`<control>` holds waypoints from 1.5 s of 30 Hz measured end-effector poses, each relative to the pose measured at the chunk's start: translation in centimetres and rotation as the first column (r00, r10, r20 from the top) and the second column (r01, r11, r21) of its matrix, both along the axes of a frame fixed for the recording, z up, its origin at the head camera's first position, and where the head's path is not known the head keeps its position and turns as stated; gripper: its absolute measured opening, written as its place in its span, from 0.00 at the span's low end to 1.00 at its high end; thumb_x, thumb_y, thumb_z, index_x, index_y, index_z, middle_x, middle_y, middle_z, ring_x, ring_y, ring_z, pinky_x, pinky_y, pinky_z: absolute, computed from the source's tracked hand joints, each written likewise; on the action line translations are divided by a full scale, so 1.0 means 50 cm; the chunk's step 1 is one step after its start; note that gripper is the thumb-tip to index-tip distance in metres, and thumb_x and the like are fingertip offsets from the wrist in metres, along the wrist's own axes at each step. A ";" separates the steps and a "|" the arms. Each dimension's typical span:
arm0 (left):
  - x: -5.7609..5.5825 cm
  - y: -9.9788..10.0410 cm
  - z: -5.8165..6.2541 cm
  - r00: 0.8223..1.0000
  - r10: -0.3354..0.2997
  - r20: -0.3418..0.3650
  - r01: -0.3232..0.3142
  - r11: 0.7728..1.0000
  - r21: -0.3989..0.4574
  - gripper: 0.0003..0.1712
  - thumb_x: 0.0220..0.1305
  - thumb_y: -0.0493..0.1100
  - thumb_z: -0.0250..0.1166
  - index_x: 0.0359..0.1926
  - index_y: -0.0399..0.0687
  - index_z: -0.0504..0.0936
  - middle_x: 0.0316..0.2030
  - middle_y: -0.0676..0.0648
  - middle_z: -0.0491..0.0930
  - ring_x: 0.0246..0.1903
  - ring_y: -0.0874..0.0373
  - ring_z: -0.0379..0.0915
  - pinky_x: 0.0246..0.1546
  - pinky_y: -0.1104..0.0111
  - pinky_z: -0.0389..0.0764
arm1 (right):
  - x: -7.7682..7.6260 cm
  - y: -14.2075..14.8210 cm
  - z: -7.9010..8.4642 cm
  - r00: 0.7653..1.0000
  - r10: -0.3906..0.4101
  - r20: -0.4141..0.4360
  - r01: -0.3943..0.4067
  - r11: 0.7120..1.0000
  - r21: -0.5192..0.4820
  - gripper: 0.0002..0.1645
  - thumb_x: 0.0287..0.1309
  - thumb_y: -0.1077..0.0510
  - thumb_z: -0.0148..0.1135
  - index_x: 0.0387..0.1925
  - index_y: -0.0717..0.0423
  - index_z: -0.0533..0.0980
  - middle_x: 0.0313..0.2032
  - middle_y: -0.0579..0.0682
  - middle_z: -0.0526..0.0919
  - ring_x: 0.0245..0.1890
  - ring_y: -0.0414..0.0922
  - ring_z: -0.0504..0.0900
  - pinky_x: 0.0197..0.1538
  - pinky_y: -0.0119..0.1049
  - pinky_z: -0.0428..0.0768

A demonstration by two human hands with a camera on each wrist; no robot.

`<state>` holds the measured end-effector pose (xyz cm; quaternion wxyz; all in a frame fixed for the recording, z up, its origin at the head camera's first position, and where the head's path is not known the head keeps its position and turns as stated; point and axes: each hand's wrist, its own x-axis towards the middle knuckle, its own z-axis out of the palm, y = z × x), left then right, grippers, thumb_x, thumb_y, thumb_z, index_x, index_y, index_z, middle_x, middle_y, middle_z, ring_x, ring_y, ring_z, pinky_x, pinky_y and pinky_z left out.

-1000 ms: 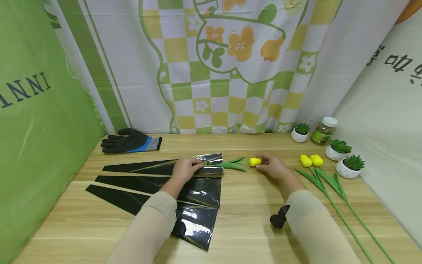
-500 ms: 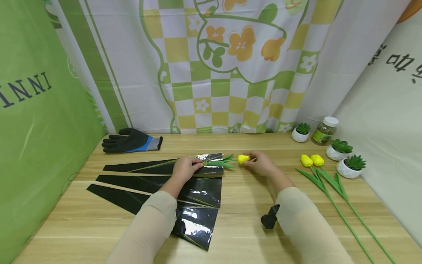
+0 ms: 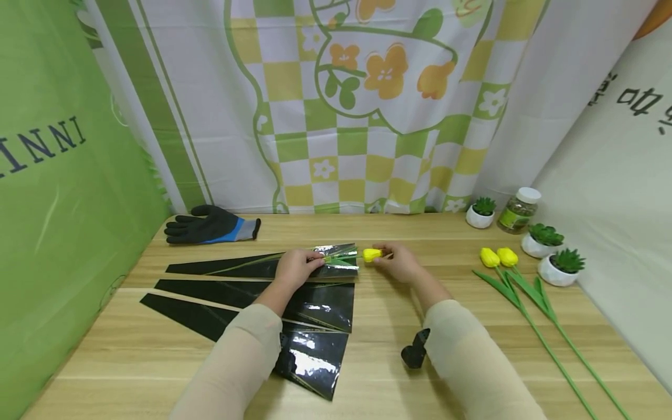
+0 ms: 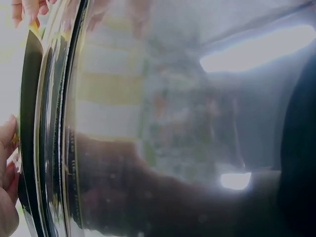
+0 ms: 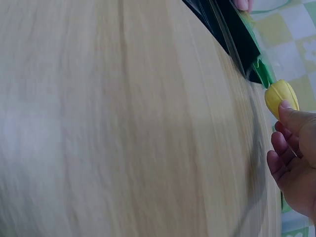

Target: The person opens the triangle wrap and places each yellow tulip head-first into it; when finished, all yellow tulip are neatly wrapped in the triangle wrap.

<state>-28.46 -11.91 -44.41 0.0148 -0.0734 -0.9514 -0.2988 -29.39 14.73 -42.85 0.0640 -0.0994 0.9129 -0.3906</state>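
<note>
My right hand (image 3: 399, 263) pinches the yellow head of a tulip (image 3: 371, 255) between thumb and fingers; the right wrist view shows the thumb on the bloom (image 5: 277, 93). The tulip lies level, stem pointing left, its green leaves inside the wide end of a black-and-clear flower sleeve (image 3: 241, 268). Only the bloom and a short bit of stem stick out past the sleeve's rim. My left hand (image 3: 295, 270) holds the sleeve near its wide end, thumb on top. In the left wrist view, glossy black film fills most of the picture, with left fingers at its edge.
Two more black sleeves, a middle one (image 3: 320, 303) and a front one (image 3: 315, 356), lie fanned below. Two yellow tulips (image 3: 517, 291) rest at right. Beyond are potted succulents (image 3: 559, 268) and a lidded jar (image 3: 518, 211). A black-and-blue glove (image 3: 210, 226) lies back left.
My right hand has moved left with the tulip, sliding its leaves into the sleeve until only the bloom and a little stem show. The left hand has stayed in place.
</note>
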 end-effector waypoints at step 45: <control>-0.007 0.001 -0.006 1.000 0.004 -0.019 -0.004 1.000 0.023 0.15 0.65 0.52 0.65 0.49 0.56 0.88 0.51 0.49 0.85 0.54 0.51 0.80 0.58 0.55 0.78 | 0.001 -0.101 -0.017 0.994 -0.058 0.094 0.067 0.993 -0.099 0.10 0.61 0.58 0.65 0.43 0.59 0.80 0.40 0.54 0.84 0.43 0.47 0.80 0.54 0.43 0.77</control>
